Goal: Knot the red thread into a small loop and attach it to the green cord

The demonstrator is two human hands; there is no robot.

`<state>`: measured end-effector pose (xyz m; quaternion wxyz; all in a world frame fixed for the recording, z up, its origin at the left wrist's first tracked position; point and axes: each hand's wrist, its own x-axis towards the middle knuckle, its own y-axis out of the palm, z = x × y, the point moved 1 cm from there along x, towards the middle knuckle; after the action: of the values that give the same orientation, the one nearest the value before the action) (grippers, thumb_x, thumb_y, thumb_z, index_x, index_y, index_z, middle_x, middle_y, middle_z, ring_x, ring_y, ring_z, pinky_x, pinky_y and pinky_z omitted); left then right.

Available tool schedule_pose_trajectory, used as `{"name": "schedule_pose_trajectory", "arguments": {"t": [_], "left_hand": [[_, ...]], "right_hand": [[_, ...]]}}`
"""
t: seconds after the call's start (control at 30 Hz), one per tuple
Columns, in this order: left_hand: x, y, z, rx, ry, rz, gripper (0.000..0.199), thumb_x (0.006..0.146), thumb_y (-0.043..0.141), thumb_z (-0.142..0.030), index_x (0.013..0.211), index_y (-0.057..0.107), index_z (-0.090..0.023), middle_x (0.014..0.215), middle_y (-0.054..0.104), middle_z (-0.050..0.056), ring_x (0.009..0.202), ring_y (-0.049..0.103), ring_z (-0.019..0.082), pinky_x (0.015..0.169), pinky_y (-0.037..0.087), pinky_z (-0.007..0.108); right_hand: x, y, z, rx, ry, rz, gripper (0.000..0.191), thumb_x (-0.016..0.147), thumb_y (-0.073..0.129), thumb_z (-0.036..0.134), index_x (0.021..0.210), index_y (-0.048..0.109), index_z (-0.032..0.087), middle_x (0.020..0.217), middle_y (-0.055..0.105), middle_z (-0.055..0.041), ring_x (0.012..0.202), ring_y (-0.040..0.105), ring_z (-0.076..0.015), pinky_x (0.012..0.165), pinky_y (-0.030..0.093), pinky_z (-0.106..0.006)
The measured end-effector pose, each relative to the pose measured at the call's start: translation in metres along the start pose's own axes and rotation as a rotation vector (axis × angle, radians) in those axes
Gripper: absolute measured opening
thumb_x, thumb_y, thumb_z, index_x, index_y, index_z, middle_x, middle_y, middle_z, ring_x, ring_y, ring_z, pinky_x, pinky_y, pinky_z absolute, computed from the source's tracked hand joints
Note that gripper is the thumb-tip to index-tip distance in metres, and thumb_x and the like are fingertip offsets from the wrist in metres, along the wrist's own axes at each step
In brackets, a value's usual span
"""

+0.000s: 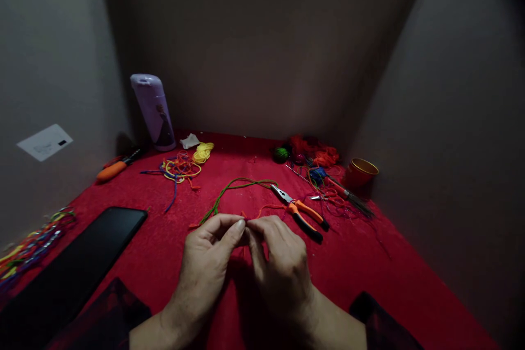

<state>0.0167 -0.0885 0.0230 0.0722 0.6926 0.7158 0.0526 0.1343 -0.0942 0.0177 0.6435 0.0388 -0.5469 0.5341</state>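
My left hand and my right hand meet at the fingertips low in the middle of the view. Both pinch a thin orange-red thread, which runs off to the right toward the pliers. The exact spot they pinch is mostly hidden behind the thumbs and fingers. Just beyond my hands, a green cord curves across the red cloth. Its right end reaches the tip of orange-and-black long-nose pliers, which lie with their jaws pointing away to the left.
A dark phone-like slab and colourful threads lie left. Behind are an orange-handled tool, a lilac bottle, tangled threads and yellow yarn. Orange yarn, a brush and a cup are right.
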Motion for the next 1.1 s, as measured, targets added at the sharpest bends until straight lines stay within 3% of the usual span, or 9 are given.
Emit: {"name": "schedule_pose_trajectory", "arguments": {"t": [0.23, 0.53, 0.73, 0.93, 1.1], "left_hand": [[0.003, -0.001, 0.003, -0.07, -0.062, -0.005, 0.014, 0.075, 0.064, -0.026, 0.082, 0.065, -0.014, 0.076, 0.067, 0.002, 0.075, 0.061, 0.014, 0.073, 0.048, 0.025], [0.001, 0.003, 0.004, -0.028, 0.052, -0.002, 0.01, 0.076, 0.063, -0.025, 0.084, 0.067, -0.019, 0.079, 0.068, -0.001, 0.075, 0.061, 0.012, 0.072, 0.048, 0.022], [-0.004, 0.002, 0.002, 0.038, 0.11, -0.034, 0.008, 0.073, 0.067, -0.021, 0.08, 0.069, -0.02, 0.075, 0.069, -0.002, 0.074, 0.062, 0.011, 0.068, 0.048, 0.017], [-0.005, 0.002, 0.0, 0.068, 0.121, -0.027, 0.009, 0.074, 0.065, -0.022, 0.081, 0.069, -0.019, 0.082, 0.068, 0.001, 0.078, 0.062, 0.014, 0.069, 0.048, 0.019], [-0.003, 0.002, -0.004, 0.139, 0.183, -0.007, 0.006, 0.074, 0.063, -0.021, 0.075, 0.069, -0.02, 0.082, 0.061, 0.001, 0.078, 0.058, 0.013, 0.063, 0.047, 0.018]], "right_hand": [[0.001, 0.0, -0.002, 0.042, 0.066, -0.003, 0.01, 0.085, 0.05, 0.008, 0.084, 0.06, 0.012, 0.072, 0.061, -0.0066, 0.066, 0.056, -0.0171, 0.059, 0.046, -0.029], [-0.003, 0.003, -0.001, 0.092, 0.143, -0.027, 0.011, 0.085, 0.05, 0.009, 0.088, 0.059, 0.013, 0.076, 0.061, -0.0063, 0.069, 0.056, -0.0166, 0.062, 0.045, -0.029], [0.003, 0.004, -0.005, 0.13, 0.14, -0.024, 0.008, 0.08, 0.052, 0.009, 0.074, 0.055, 0.014, 0.068, 0.056, -0.0037, 0.063, 0.053, -0.0146, 0.056, 0.04, -0.026], [0.006, -0.002, -0.007, 0.168, 0.159, 0.013, 0.01, 0.076, 0.051, 0.009, 0.069, 0.052, 0.016, 0.065, 0.053, -0.0004, 0.059, 0.049, -0.0117, 0.056, 0.037, -0.025], [0.011, -0.012, -0.007, 0.247, 0.304, 0.087, 0.01, 0.074, 0.052, 0.01, 0.066, 0.052, 0.017, 0.064, 0.053, 0.001, 0.058, 0.048, -0.0107, 0.055, 0.038, -0.024]]}}
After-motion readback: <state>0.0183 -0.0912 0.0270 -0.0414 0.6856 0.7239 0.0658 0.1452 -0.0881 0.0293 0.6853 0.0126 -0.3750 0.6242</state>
